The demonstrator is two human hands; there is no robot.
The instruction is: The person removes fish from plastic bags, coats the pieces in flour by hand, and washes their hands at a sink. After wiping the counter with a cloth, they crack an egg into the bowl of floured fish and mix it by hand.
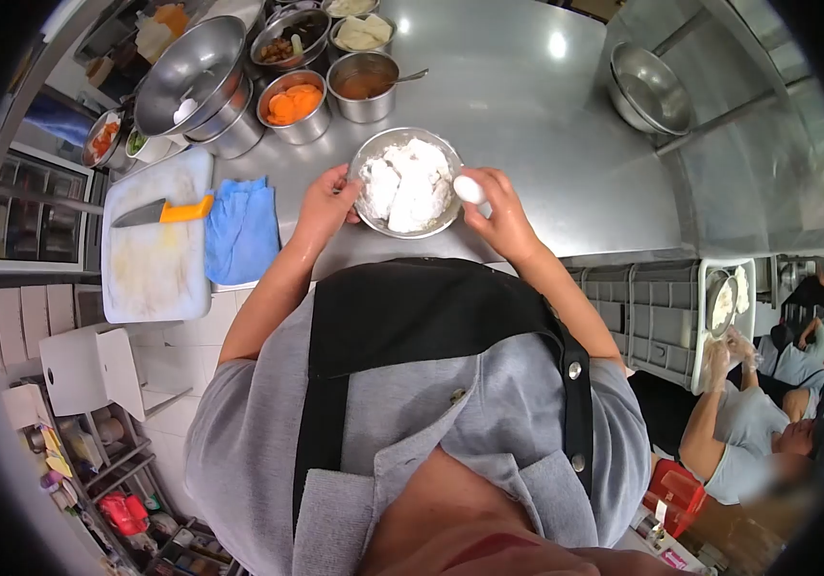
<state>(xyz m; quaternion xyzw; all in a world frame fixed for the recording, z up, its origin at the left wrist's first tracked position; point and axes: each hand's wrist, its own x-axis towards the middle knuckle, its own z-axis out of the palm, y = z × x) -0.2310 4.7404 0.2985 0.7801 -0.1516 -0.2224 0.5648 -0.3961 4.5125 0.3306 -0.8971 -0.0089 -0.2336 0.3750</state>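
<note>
A metal bowl (452, 156) of white flour (410, 187) stands on the steel counter in front of me. My left hand (324, 209) grips the bowl's left side, thumb at the rim and fingers around the wall. At the opposite side, my right hand (501, 219) holds a white egg (470, 189) between thumb and fingers, right by the rim. The egg's shell looks whole.
Left lie a cutting board (148, 278) with a yellow-handled knife (167, 210) and a blue cloth (240, 230). Behind stand a pot of orange slices (294, 104), a pot with a spoon (362, 86) and a large bowl (203, 67). Gloved co-worker's hands (727, 355) are at right.
</note>
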